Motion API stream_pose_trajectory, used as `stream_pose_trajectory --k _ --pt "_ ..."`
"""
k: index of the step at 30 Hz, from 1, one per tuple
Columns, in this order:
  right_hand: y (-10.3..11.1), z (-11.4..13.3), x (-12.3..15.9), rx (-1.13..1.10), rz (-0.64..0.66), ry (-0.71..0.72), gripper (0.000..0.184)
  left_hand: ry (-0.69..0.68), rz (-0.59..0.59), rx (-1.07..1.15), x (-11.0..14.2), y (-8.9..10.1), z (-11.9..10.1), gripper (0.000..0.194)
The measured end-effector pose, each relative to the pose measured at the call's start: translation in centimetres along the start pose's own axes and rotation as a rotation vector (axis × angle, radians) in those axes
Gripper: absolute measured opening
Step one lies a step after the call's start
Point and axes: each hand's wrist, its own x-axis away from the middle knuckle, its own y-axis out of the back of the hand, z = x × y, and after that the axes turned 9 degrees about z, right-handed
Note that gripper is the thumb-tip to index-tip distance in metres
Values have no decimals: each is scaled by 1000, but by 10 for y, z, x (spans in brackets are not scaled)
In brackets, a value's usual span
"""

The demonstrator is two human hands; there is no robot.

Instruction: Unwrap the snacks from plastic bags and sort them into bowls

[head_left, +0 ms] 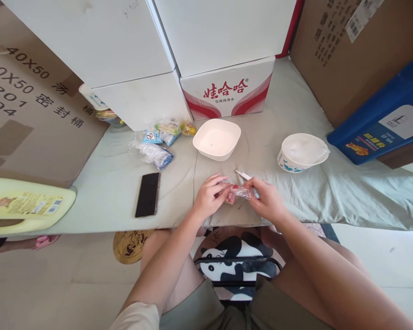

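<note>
Both my hands meet near the front edge of a cloth-covered surface point(296, 197). My left hand point(209, 196) and my right hand point(266, 198) pinch a small clear plastic wrapper point(238, 193) with something red inside, fingers closed on its two ends. A thin white stick-like object point(242, 174), partly under my right hand, lies just behind the wrapper. Behind my hands sits an empty white square bowl point(216, 138).
A white paper cup with a film lid point(303, 152) stands at right. A black phone point(147, 194) lies at left, with small wrapped packets point(157, 143) behind it. White boxes point(227, 89), brown cartons and a blue box point(382, 119) line the back. A yellow bottle point(24, 204) lies far left.
</note>
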Motion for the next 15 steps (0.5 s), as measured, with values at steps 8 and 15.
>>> stream_pose_trajectory --k 8,15 --pt "0 -3 -1 15 -10 -22 5 138 -47 143 3 13 -2 21" --pt "-3 -3 -1 35 5 -37 4 110 47 161 0 9 -7 14"
